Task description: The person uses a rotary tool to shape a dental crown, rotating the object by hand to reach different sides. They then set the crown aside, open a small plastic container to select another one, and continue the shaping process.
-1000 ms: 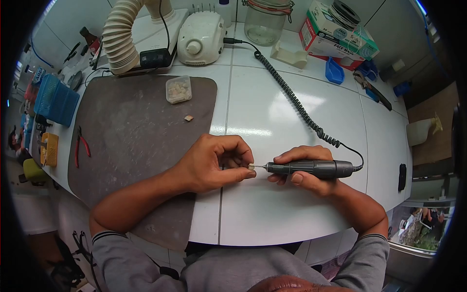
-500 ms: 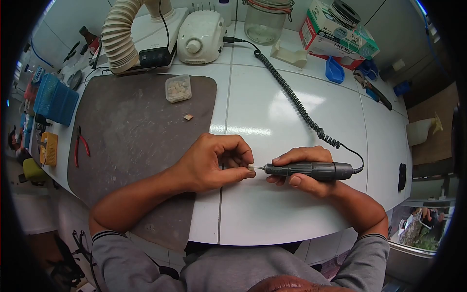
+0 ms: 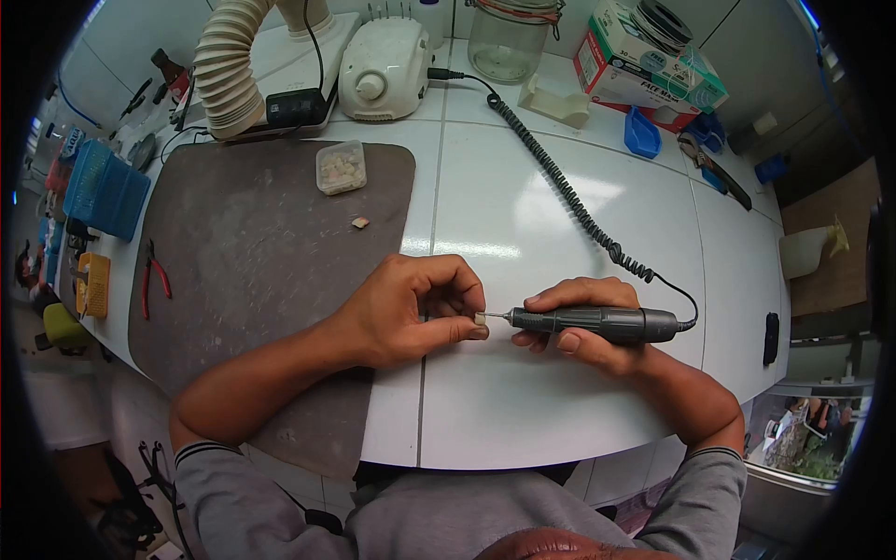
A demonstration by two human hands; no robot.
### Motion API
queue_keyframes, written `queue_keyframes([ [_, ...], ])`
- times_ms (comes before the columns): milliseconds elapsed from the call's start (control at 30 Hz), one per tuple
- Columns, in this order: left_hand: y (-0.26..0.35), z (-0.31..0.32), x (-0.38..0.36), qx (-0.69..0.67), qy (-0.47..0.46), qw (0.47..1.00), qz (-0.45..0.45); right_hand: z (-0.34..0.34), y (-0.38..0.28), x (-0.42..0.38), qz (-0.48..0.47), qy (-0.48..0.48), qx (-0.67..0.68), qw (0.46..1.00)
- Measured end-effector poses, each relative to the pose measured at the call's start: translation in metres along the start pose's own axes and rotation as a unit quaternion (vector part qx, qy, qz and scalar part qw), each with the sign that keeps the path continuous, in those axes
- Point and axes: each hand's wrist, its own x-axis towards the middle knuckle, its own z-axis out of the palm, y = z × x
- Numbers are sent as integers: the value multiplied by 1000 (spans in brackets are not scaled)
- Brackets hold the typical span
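Observation:
Between thumb and forefinger, my left hand (image 3: 415,313) pinches a small cream-coloured piece (image 3: 481,319); its exact kind is too small to tell. My right hand (image 3: 593,327) is wrapped round a black rotary handpiece (image 3: 607,323), held nearly level. The thin metal bit (image 3: 497,315) at its tip reaches the upper part of the pinched piece and seems to touch it. A coiled black cord (image 3: 551,168) runs from the handpiece's rear to the white control box (image 3: 384,70) at the back.
A small clear tub (image 3: 342,168) of pale pieces and one loose chip (image 3: 360,223) lie on the brown mat (image 3: 252,205). Red-handled pliers (image 3: 156,280) rest at left. Behind stand a ribbed hose (image 3: 227,75), a glass jar (image 3: 507,42) and face mask boxes (image 3: 635,70).
The handpiece has tilted slightly, its bit now higher against the small piece. More of that piece shows between my left fingertips. Both hands stay in nearly the same place.

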Motion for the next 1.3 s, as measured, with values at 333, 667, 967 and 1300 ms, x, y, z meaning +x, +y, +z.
queue_keyframes([
  [333, 1, -1, -1, -5, -7, 1000, -3, -1, 1, 0, -14, -16, -9, 1000],
  [667, -1, -1, 0, -11, -9, 1000, -7, 0, -1, 0, -5, -11, 1, 1000],
  [967, -1, -1, 0, 4, -10, 1000, 1, -2, -1, -1, 18, 0, 11, 1000],
  [1300, -1, 0, 0, -14, -18, 1000, 10, 0, 2, 0, -13, -10, 6, 1000],
])
